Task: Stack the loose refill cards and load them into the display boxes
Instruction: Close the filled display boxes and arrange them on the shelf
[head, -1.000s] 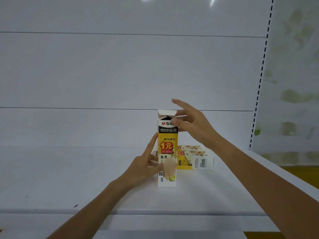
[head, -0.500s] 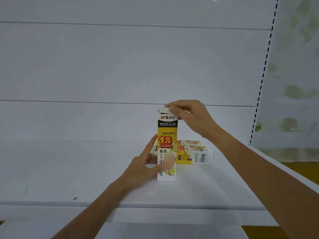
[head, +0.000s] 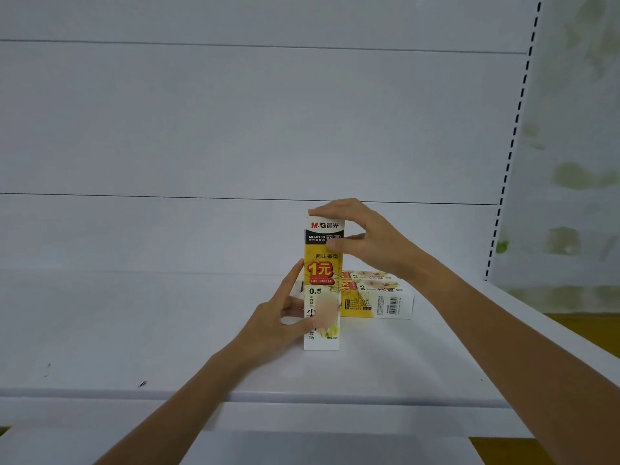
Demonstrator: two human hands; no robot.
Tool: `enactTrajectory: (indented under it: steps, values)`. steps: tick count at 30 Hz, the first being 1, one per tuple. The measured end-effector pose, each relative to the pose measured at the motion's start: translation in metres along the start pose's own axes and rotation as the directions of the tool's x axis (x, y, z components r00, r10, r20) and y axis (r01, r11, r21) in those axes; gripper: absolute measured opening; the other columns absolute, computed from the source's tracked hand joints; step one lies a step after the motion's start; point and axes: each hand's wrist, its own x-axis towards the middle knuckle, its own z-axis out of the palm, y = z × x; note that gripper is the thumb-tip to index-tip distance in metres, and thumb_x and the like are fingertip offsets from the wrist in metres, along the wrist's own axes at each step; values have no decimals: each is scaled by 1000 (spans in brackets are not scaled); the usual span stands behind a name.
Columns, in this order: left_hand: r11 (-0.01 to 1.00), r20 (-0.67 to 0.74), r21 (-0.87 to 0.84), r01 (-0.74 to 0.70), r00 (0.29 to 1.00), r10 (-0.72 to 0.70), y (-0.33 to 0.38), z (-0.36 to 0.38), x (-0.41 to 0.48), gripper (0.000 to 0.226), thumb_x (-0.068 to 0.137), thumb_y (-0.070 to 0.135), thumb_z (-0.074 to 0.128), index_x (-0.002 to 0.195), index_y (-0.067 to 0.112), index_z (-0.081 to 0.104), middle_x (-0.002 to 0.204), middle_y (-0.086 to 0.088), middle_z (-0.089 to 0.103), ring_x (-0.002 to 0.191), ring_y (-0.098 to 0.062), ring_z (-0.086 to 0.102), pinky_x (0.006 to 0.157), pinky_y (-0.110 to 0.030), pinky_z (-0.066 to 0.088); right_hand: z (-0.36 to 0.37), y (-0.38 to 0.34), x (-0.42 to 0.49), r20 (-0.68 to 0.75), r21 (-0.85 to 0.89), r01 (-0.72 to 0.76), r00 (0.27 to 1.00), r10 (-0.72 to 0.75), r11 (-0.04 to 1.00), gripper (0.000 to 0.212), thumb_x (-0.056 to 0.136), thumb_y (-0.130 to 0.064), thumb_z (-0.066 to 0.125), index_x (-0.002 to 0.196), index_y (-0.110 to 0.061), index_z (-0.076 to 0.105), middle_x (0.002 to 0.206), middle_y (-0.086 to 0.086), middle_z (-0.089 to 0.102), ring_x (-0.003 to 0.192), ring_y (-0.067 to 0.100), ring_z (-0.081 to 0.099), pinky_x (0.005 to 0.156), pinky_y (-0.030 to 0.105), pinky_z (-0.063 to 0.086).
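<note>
A tall yellow, black and white refill box stands upright on the white shelf. My left hand holds its lower left side, thumb on the front face. My right hand grips the box's top, fingers curled over the closed flap and thumb against the right edge. A second box of the same print lies flat behind and to the right of the standing one, partly hidden by it. No loose cards are in view.
The shelf's back wall is plain white panels. A white upright with a row of slots bounds the shelf on the right. The shelf's front lip runs across below my forearms.
The top flap of the upright box, open a second ago, is now pressed shut under my right hand's fingers. My left hand has stayed on the box's lower side.
</note>
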Motion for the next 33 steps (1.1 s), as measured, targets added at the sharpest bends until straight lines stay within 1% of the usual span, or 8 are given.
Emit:
enactTrajectory:
  steps: [4,11,16,20,22,26,30,33]
  values:
    - [1000,-5,-3,9,1000,-9,-1,0,-1,84,81,30,68,116,68,1,101,24,56,90,1,60,67,-9,49,5,2,-2,-31,0,6,999,-6,1000,48,86,-4,61,111,-45,54,120,-22,46,116,1,43,94,25,47]
    - [999,-3,37,-7,1000,7,3,3,-4,89,78,34,71,121,66,0,112,10,59,96,-4,60,90,-29,52,14,2,-11,-107,81,-7,994,15,997,54,88,0,57,106,-51,51,121,-25,45,121,4,42,105,34,40]
    - [987,-184,7,-161,970,160,42,-26,7,92,54,79,61,122,72,0,131,10,36,116,-9,46,94,-31,42,-1,-1,-9,7,62,-54,999,54,997,55,88,0,57,130,-34,45,123,-20,51,114,-2,49,100,30,45]
    - [946,-158,210,-248,946,283,76,-40,31,56,83,30,66,129,45,38,128,8,47,111,-10,53,80,-16,46,4,-2,-13,-110,107,-37,993,49,994,72,87,1,58,142,-31,26,132,-13,43,121,-3,38,77,8,48]
    - [931,-224,260,-256,922,316,74,-39,32,43,83,20,67,120,36,52,122,1,54,96,-8,59,71,-12,46,15,7,-24,-251,115,-66,964,93,991,78,82,-12,68,143,-30,23,138,-9,38,121,2,38,79,14,50]
    - [978,-473,96,-187,856,210,59,-38,23,33,82,21,68,112,29,58,110,-2,53,89,-11,62,74,-19,52,40,44,-57,-107,-98,-328,942,317,940,99,66,-41,79,145,-27,21,141,-5,38,121,13,45,100,40,43]
    - [971,-564,-224,-87,824,-56,48,-28,7,25,83,23,68,102,22,51,103,-1,53,78,-7,62,58,-18,56,41,61,-74,-100,-219,-307,951,292,926,76,67,-37,79,132,-24,43,124,-8,54,113,10,51,93,27,43]
    - [975,-490,-193,110,850,-193,29,-24,-3,32,81,39,66,101,22,49,102,-5,59,84,-17,65,62,-22,53,18,60,-82,-110,-144,-308,949,294,940,59,69,-22,79,121,-23,50,113,-8,59,99,4,54,76,11,44]
